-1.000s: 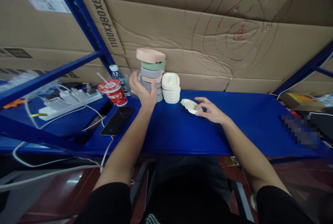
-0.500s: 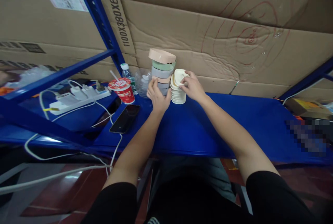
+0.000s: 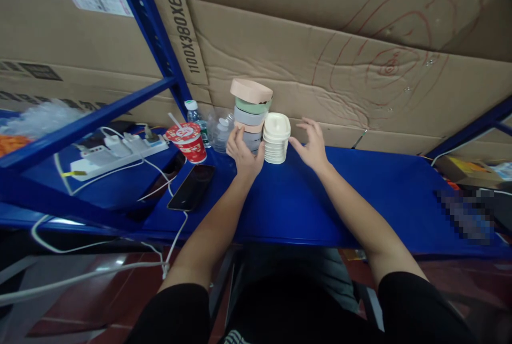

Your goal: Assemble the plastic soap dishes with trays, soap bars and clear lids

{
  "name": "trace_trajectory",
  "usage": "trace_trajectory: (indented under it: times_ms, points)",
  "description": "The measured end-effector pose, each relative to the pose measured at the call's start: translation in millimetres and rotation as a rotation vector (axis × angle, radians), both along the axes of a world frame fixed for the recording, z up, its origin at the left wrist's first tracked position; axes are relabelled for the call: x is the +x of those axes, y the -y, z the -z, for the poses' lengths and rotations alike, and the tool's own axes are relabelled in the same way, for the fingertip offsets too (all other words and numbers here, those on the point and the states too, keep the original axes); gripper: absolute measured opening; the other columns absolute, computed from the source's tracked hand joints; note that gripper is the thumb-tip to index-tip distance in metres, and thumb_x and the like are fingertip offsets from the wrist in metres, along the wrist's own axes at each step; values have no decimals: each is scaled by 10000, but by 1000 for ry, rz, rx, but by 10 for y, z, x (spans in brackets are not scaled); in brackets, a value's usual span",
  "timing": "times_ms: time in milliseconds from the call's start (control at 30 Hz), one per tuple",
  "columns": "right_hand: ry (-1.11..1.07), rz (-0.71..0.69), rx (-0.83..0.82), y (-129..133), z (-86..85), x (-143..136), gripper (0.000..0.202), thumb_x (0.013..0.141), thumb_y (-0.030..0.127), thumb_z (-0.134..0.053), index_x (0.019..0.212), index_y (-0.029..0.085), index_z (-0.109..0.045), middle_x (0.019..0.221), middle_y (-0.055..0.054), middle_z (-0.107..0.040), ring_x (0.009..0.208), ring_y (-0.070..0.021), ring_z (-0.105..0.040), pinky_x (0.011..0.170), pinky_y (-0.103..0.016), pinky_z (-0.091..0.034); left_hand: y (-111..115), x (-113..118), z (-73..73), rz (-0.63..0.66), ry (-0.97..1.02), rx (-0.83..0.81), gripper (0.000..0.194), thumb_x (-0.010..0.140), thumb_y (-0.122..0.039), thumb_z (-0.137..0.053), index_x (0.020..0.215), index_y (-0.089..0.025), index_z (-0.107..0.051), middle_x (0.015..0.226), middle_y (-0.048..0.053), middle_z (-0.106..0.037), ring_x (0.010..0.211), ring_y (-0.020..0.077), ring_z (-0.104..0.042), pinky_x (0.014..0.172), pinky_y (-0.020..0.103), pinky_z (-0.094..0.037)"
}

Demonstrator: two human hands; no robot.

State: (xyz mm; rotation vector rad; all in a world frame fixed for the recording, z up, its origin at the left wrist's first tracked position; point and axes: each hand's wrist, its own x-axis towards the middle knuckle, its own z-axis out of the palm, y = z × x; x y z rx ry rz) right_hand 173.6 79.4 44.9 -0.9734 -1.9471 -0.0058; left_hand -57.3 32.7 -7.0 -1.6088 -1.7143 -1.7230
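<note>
A tall stack of pastel bowls in pink, green and grey stands at the back of the blue shelf, its top pink one tilted. My left hand lies against the lower front of that stack, fingers spread and thumb apart. Right beside the bowls rises a shorter stack of cream, square-shaped lids or small dishes, with several pieces piled up. Just to the right of the cream stack, my right hand hovers with fingers apart, holding nothing.
Left of the bowls are a clear plastic container, a water bottle and a red paper cup with a straw. A phone lies in front. A white power strip with cables sits further left. Cardboard backs the blue shelf.
My right hand has let go of the top cream piece and drawn away to the right. That piece now rests on the stack. My left hand stays at the bowls.
</note>
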Motion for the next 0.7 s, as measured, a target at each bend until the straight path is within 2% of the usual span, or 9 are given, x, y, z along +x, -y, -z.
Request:
trace_trajectory:
  times_ms: [100,167,267,333,433,533,600,700]
  points:
    - [-20,95,-37,101,235,420,568,987,711,-588,1320,252,-624,1482,-182,-587,1420,-366,-563,1206,-637,-448,27,3,-8,3,-28,90,743,933,-513,-664,1528,-122,-453,1560,274,-485,1487,414,-453,1218,603,-352]
    - [-28,170,-85,191,402,657,584,980,723,-585,1321,252,-633,1472,-186,-589,1416,-369,-569,1194,-639,-463,49,20,-10,53,-74,153,650,950,-502,-642,1471,-135,-513,1476,247,-573,1410,385,-537,1182,581,-400]
    - [-10,209,-162,317,605,888,617,958,711,-615,1341,229,-650,1474,-200,-577,1430,-377,-554,1203,-622,-462,105,98,-15,271,-205,195,359,1000,-440,-585,1244,-187,-657,1183,154,-741,1125,299,-701,1034,493,-510]
    - [8,201,-213,366,700,956,609,947,685,-640,1341,221,-663,1479,-202,-574,1440,-380,-543,1208,-618,-457,163,188,-21,452,-303,153,251,1029,-388,-551,1099,-207,-711,961,94,-773,930,245,-733,913,422,-549]
    - [-17,189,-287,386,792,964,561,943,652,-659,1329,246,-678,1499,-187,-562,1443,-378,-540,1171,-628,-486,253,334,-27,635,-402,-45,273,1038,-382,-554,1081,-206,-757,866,66,-777,848,218,-741,864,378,-566]
    - [-15,146,-348,398,850,918,485,933,607,-698,1282,271,-710,1448,-166,-596,1441,-369,-548,1170,-631,-483,290,425,-11,743,-488,-380,338,1017,-431,-594,1217,-213,-757,1007,64,-807,918,222,-758,894,369,-579]
    - [24,104,-378,432,878,888,452,918,565,-736,1259,269,-730,1427,-159,-613,1436,-363,-558,1192,-620,-464,277,443,13,782,-553,-589,389,1002,-450,-617,1292,-220,-738,1093,63,-808,1010,242,-763,929,376,-581]
    - [92,41,-413,510,897,862,453,903,528,-771,1264,257,-740,1443,-160,-614,1408,-360,-587,1187,-606,-473,238,434,49,781,-613,-741,453,996,-471,-624,1349,-202,-712,1209,93,-782,1134,277,-745,1005,402,-567]
